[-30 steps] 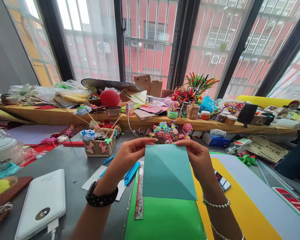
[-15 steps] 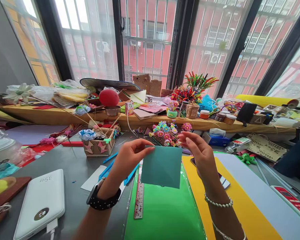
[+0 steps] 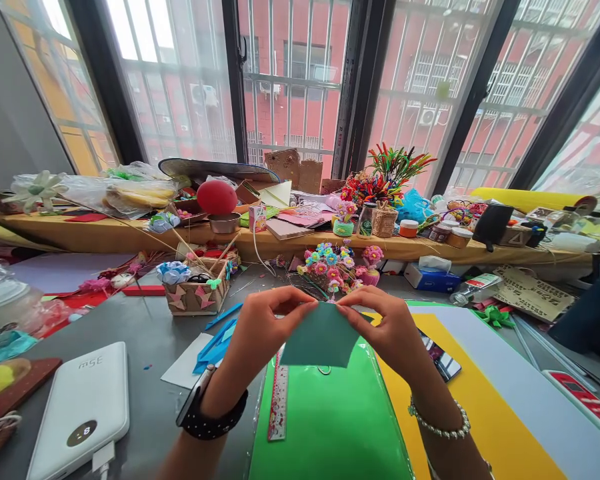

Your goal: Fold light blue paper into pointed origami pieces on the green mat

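Note:
A teal square of paper (image 3: 323,340) hangs in the air between my hands, its top edge bent. My left hand (image 3: 273,323) pinches its upper left part between thumb and fingers. On the other side my right hand (image 3: 385,323) pinches the upper right part, and the two sets of fingertips are close together. Beneath the paper lies a green plastic folder (image 3: 330,427) with a patterned ruler (image 3: 279,403) along its left side. Blue folded paper strips (image 3: 217,347) rest on a white sheet (image 3: 183,367) left of my left wrist.
A white power bank (image 3: 83,407) with a cable lies at left. Beyond it stands a cardboard box (image 3: 197,297) holding sticks. Yellow card (image 3: 460,400) and a phone (image 3: 443,357) are at right. Crocheted flowers (image 3: 333,263) stand behind my hands, before a cluttered ledge (image 3: 300,243).
My right hand has come down and left and now grips the paper, where before its fingers were apart from it. The paper, flat before, is now bent at the top.

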A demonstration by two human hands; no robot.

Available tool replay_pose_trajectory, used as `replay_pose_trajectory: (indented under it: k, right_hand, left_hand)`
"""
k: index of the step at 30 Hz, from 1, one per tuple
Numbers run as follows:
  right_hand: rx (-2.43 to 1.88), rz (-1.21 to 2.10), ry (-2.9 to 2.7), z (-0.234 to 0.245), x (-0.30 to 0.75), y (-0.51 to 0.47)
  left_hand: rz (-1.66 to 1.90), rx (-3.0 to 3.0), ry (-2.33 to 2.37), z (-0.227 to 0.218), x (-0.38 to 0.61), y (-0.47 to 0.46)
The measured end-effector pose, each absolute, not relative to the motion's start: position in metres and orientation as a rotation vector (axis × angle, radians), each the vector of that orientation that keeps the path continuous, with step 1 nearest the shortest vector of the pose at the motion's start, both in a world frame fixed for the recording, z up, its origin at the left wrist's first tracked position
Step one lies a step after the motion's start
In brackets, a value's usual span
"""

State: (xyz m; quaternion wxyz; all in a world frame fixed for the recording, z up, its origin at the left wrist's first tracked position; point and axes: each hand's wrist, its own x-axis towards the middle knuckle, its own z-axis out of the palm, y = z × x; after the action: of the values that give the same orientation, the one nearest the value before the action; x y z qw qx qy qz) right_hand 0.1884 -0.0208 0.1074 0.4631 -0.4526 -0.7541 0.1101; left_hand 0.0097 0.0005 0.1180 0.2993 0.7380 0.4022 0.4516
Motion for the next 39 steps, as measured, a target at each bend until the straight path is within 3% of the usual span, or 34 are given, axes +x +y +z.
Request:
replay_pose_trajectory:
  k: [29, 39]
  right_hand:
    - [-1.205, 0.231, -1.842, 0.107, 0.192, -0.020]
    - [-1.125, 0.308, -1.913, 0.106, 0.178, -0.022]
  left_hand:
    - [1.283, 2.232, 1.160, 0.117, 0.005, 0.004]
    - [1.166, 2.172, 1.013, 0.114, 0.016, 0.002]
